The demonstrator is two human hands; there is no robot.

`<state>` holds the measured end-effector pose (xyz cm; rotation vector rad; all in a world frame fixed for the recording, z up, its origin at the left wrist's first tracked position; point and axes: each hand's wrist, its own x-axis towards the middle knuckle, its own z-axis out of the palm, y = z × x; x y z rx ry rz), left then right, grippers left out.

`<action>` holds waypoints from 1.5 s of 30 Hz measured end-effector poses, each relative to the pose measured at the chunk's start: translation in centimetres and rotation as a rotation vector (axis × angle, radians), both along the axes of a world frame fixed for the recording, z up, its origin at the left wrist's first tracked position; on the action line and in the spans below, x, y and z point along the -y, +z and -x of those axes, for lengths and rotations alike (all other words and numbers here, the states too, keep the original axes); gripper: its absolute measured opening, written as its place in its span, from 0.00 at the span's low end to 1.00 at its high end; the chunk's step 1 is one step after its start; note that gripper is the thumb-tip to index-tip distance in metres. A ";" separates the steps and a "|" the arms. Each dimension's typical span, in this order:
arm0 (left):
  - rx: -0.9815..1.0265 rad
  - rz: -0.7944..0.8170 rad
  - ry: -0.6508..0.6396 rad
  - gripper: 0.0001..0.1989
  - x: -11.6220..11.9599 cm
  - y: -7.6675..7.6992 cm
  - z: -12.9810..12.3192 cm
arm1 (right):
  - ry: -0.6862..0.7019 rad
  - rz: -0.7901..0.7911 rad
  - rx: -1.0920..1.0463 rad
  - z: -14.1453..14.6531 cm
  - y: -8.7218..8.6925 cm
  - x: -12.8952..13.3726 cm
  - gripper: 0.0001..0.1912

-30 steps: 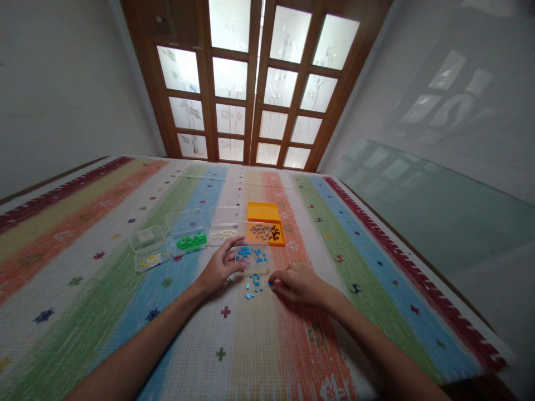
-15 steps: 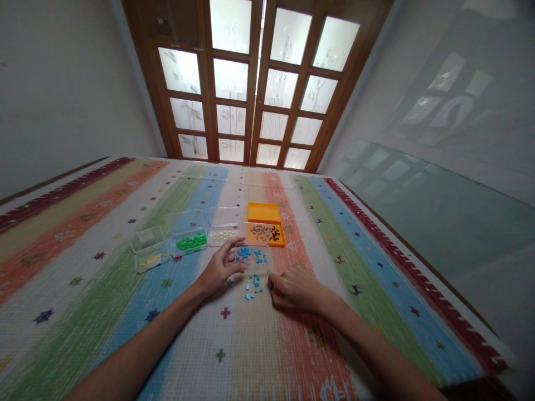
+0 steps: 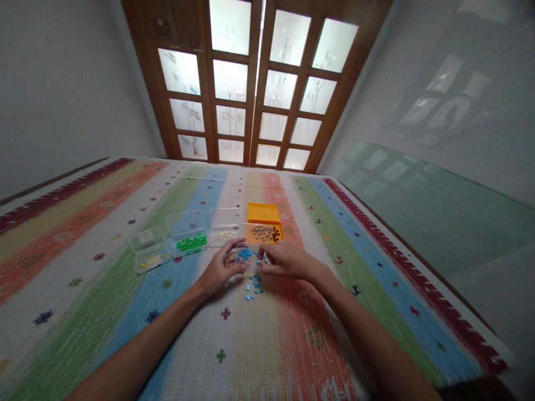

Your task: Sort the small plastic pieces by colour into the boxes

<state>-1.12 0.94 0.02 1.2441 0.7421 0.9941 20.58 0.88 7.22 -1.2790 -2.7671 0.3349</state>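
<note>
A clear plastic box point(image 3: 252, 257) holding small blue toy bricks point(image 3: 243, 254) sits in the middle of the table. My left hand point(image 3: 221, 268) grips its left side, thumb near the front corner and fingers at the back. Over the right part of this box is my right hand point(image 3: 284, 259), thumb and forefinger pinched on what looks like a small blue brick point(image 3: 259, 260). It covers the box's right edge. Just in front, several loose blue bricks point(image 3: 256, 283) lie scattered on the striped cloth.
Behind stand an open orange box point(image 3: 263, 213) with brown pieces and a clear box point(image 3: 212, 243) of cream pieces. To the left are clear boxes with green bricks point(image 3: 191, 243) and yellow pieces point(image 3: 154, 260). A striped tablecloth point(image 3: 188, 340) covers the table.
My right hand has moved up and left from the cloth beside the loose bricks to above the clear box. My left hand has stayed at the box's left side.
</note>
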 end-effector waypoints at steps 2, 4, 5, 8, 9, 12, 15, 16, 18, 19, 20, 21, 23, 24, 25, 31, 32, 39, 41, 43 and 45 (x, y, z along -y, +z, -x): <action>0.010 -0.005 -0.005 0.34 0.0 -0.1 0.0 | 0.000 0.016 0.002 0.6 -0.1 -0.9 0.11; 0.018 -0.004 -0.014 0.34 0.0 -0.2 0.0 | -0.006 0.039 0.012 1.2 -0.1 -1.6 0.11; 0.022 -0.001 -0.018 0.34 0.0 -0.3 0.0 | -0.008 0.051 0.022 1.4 -0.1 -1.9 0.11; 0.030 0.000 -0.025 0.34 0.0 -0.4 0.1 | -0.004 0.070 0.059 1.9 -0.1 -2.3 0.13; 0.030 -0.001 -0.026 0.34 -0.1 -0.4 0.1 | -0.002 0.069 0.072 1.9 -0.1 -2.3 0.14; 0.022 -0.006 -0.027 0.34 -0.1 -0.3 0.1 | -0.001 0.053 0.103 1.9 -0.3 -2.3 0.14; 0.018 -0.001 -0.013 0.34 0.0 -0.2 0.0 | 0.003 0.015 0.116 1.7 -0.5 -2.2 0.14; 0.017 0.003 -0.009 0.34 0.0 -0.1 0.0 | 0.005 -0.002 0.121 1.7 -0.6 -2.1 0.14; 0.017 0.010 -0.005 0.34 0.0 0.0 0.0 | 0.003 -0.032 0.135 1.6 -0.4 -2.0 0.14; 0.017 0.013 -0.005 0.34 0.1 0.0 0.0 | 0.000 -0.040 0.145 1.6 -0.3 -1.9 0.14; 0.016 0.015 -0.005 0.34 0.1 0.1 0.0 | -0.003 -0.044 0.157 1.7 -0.2 -1.7 0.13; 0.016 0.016 -0.003 0.34 0.1 0.1 0.0 | -0.005 -0.046 0.166 1.7 0.0 -1.6 0.13; 0.015 0.016 0.000 0.34 0.2 0.2 -0.1 | -0.007 -0.053 0.174 1.6 0.2 -1.4 0.13; 0.012 0.015 0.001 0.34 0.2 0.2 -0.1 | -0.008 -0.062 0.171 1.6 0.3 -1.3 0.14; 0.009 0.015 0.003 0.34 0.2 0.2 -0.1 | -0.008 -0.073 0.162 1.5 0.3 -1.3 0.14; -0.003 0.014 0.007 0.35 0.2 0.2 -0.1 | 0.048 -0.070 0.106 0.8 -0.1 -1.0 0.13; -0.004 0.016 0.003 0.35 0.2 0.2 -0.1 | 0.052 -0.066 0.108 0.7 -0.2 -0.9 0.14; -0.004 0.012 0.003 0.34 0.2 0.1 0.0 | 0.030 -0.024 -0.002 -0.5 -0.6 -0.6 0.18; -0.006 0.010 0.002 0.34 0.1 0.0 0.0 | 0.004 0.001 -0.086 -1.1 -0.5 -0.3 0.18; -0.009 0.011 0.000 0.33 0.0 -0.1 0.0 | -0.035 0.027 -0.149 -1.6 -0.3 0.2 0.15; -0.014 0.007 0.006 0.33 0.0 -0.1 0.0 | -0.053 0.056 -0.198 -1.9 -0.3 0.9 0.12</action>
